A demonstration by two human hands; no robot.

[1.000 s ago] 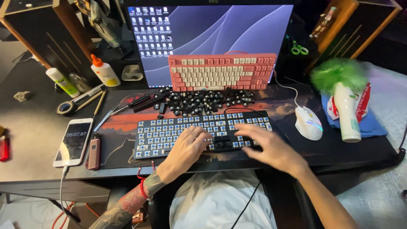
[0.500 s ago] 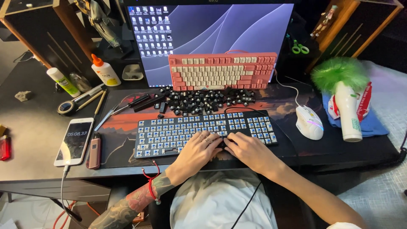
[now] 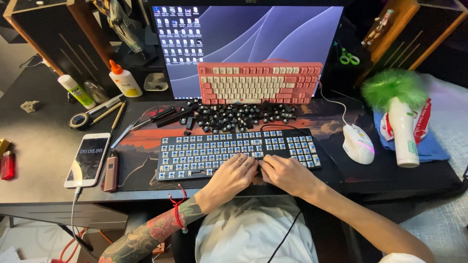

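Dark table (image 3: pixel 34 146), matte top, against a dim backdrop. Wooden speaker cabinets at the rear left (image 3: pixel 53 36) and rear right (image 3: pixel 414 34). Monitor (image 3: pixel 253 44) glows between them, the main light. Pale floor (image 3: pixel 438 229) at right.

A wide monitor (image 3: pixel 253 44) stands at the desk's back edge, its screen purple-blue with icon rows at left. A white phone (image 3: pixel 88 159) lies near the front left edge, screen lit. A white glue bottle (image 3: pixel 125 79), orange-capped and labelled, stands back left beside a green-labelled tube (image 3: pixel 76 91).
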